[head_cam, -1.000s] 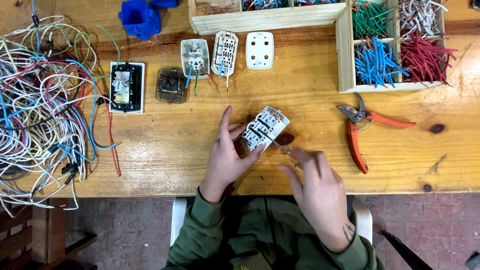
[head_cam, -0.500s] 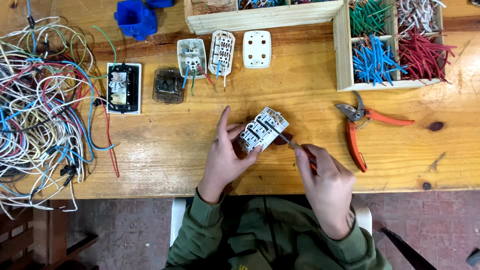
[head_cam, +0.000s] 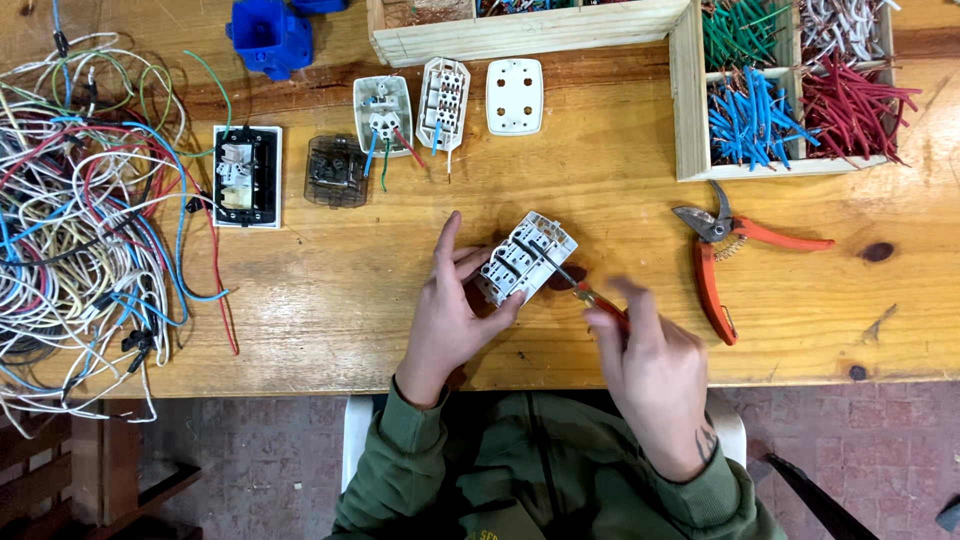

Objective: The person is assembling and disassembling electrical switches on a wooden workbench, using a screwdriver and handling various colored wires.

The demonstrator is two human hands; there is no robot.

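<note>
My left hand holds a white switch module tilted above the wooden table, its back with the terminals facing up. My right hand grips a small red-handled screwdriver. Its metal tip touches the right side of the module. Both sleeves are dark green.
Orange-handled cutters lie right of my hands. A wooden tray holds blue, red, green and white wire pieces. Several switch parts, a black-framed switch and a blue box sit at the back. A wire tangle fills the left.
My right hand rose from the table edge, closed on the screwdriver and brought its tip to the module. The left hand kept holding the module.
</note>
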